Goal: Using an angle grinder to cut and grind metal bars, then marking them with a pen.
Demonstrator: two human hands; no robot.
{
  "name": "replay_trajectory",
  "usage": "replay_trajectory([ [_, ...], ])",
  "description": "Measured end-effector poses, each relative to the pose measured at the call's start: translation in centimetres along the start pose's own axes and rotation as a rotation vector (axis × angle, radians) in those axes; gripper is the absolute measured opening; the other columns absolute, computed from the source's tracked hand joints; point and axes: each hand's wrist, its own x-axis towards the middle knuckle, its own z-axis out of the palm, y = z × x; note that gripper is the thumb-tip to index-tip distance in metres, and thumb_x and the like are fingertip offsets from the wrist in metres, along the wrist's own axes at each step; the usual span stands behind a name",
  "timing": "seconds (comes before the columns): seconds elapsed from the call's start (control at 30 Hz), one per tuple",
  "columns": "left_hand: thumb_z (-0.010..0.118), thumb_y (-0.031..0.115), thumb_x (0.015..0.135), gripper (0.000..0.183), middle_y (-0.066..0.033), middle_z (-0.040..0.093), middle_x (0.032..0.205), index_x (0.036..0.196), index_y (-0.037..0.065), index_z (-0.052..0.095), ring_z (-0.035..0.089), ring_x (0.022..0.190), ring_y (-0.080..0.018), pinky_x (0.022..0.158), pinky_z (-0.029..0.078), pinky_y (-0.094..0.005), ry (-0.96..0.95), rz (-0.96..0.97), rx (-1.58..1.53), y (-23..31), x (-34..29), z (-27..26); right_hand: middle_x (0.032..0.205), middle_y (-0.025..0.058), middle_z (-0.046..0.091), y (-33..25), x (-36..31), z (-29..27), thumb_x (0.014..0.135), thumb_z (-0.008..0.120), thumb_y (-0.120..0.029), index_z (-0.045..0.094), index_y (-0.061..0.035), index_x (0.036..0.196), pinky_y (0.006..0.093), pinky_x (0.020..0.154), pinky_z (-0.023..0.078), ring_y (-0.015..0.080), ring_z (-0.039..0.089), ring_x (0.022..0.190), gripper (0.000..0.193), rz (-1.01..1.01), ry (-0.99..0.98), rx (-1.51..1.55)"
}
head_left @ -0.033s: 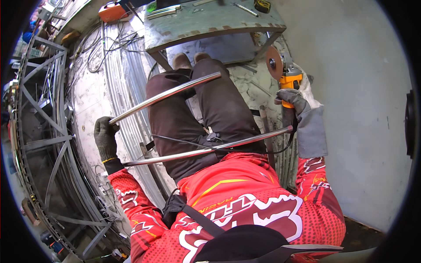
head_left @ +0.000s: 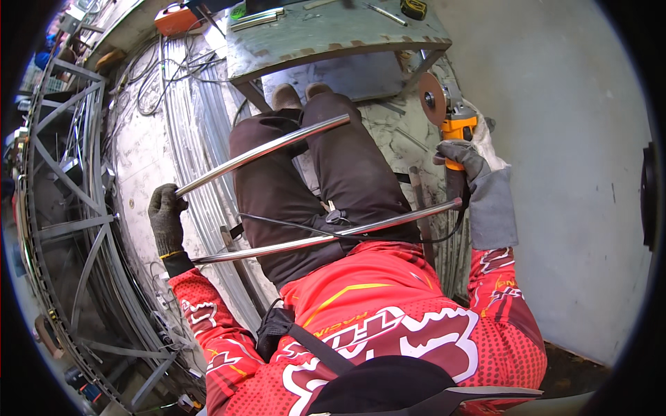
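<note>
My left hand, in a dark knitted glove, is closed round the near-left end of a shiny metal tube. That tube slants up to the right above my thighs. A second metal tube lies across my lap, its left end by my left wrist. On the right, my right hand, in a grey glove with a long cuff, grips an orange angle grinder. Its reddish-brown disc faces left, apart from both tubes. A black cable runs from below the grinder across my lap.
Ahead stands a low metal table with a tape measure and short tubes on it. Long metal profiles lie on the floor to my left, beside a steel rack. A grey wall rises on the right.
</note>
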Motion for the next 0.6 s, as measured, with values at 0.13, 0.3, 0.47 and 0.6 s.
replay_trajectory([
  [0.13,0.075,0.024,0.104,0.029,-0.0045,0.072,0.094,0.124,0.002,0.075,0.069,0.083,-0.0166,0.079,0.058,-0.0315,-0.186,0.039,0.337,2.1,0.2,0.8,0.127,0.0147,0.062,-0.2,-0.1,0.3,0.079,0.082,0.01,0.034,-0.0129,0.162,0.0421,0.078,0.071,0.0264,0.073,0.096,0.098,0.014,0.015,0.0],
  [0.3,0.087,0.017,0.088,0.051,-0.0174,0.065,0.127,0.134,0.003,0.073,0.068,0.114,-0.0353,0.097,0.058,-0.0429,-0.354,0.382,1.18,6.9,-0.5,5.4,0.128,0.0144,0.062,-0.4,-0.1,0.0,0.079,0.083,0.01,0.034,-0.0127,0.162,0.0412,0.079,0.071,0.0257,0.073,0.097,0.099,0.037,0.043,-0.002],
  [0.47,0.085,0.03,0.085,0.063,-0.0189,0.063,0.138,0.142,0.013,0.066,0.057,0.132,-0.0409,0.118,0.041,-0.0537,-0.477,0.828,1.018,8.3,-4.8,21.9,0.129,0.0141,0.062,-0.5,0.5,-0.7,0.078,0.084,0.009,0.035,-0.0126,0.162,0.0403,0.079,0.07,0.025,0.073,0.099,0.1,0.055,0.046,-0.008],
  [0.6,0.077,0.024,0.091,0.041,-0.0143,0.073,0.117,0.129,0.013,0.07,0.07,0.106,-0.0373,0.09,0.055,-0.0494,-0.567,0.75,1.191,6.2,-3.4,27.1,0.135,0.0126,0.063,3.6,4.0,-3.8,0.074,0.091,0.003,0.036,-0.0112,0.161,0.0363,0.088,0.066,0.0213,0.071,0.106,0.105,-0.119,-0.045,-0.075],
])
